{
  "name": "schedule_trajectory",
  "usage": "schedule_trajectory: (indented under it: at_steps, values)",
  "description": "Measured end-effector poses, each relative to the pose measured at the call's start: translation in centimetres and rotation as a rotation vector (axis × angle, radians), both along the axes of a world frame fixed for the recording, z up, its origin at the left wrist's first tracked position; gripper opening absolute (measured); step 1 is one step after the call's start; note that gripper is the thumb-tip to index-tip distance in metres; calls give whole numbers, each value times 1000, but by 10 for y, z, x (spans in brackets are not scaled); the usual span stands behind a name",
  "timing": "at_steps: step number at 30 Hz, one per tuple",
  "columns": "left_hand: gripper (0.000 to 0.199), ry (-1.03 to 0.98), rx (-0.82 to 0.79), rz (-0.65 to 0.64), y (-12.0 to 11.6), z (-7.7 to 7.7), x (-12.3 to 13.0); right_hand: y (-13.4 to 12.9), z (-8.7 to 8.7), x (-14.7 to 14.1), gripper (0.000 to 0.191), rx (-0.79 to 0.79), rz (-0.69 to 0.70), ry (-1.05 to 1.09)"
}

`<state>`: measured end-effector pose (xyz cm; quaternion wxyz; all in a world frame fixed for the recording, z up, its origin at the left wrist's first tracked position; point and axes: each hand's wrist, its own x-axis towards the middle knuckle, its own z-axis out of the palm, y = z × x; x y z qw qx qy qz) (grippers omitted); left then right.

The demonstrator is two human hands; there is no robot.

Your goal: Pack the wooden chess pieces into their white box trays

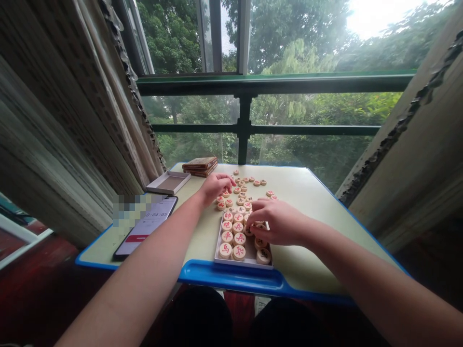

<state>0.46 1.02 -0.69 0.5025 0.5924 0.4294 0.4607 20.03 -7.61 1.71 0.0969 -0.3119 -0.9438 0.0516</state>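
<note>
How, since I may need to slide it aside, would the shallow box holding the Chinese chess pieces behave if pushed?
The shallow box looks fairly stiff, its thin walls standing straight. Being low and broad, it seems unlikely to tip. The Chinese chess pieces inside might slide, though, since there is bare floor beside them.

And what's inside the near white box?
The near white box holds round pieces: red-marked ones left, dark-marked ones right. The right hand hides part of the far right, so no full count.
</note>
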Motion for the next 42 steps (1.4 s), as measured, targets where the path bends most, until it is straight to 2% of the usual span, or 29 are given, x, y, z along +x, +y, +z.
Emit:
schedule_trajectory:
  at_steps: [19, 27, 42]
  values:
    - [17, -16, 13, -24, 1, -2, -2, 2, -1, 0, 19, -28, 2, 25]
    - [18, -5, 9, -24, 3, -2, -3, 4, -4, 1, 18, -55, 44, 36]
    - [17, 28, 5, 8, 0, -1, -1, -6, 6, -2, 17, -82, 63, -29]
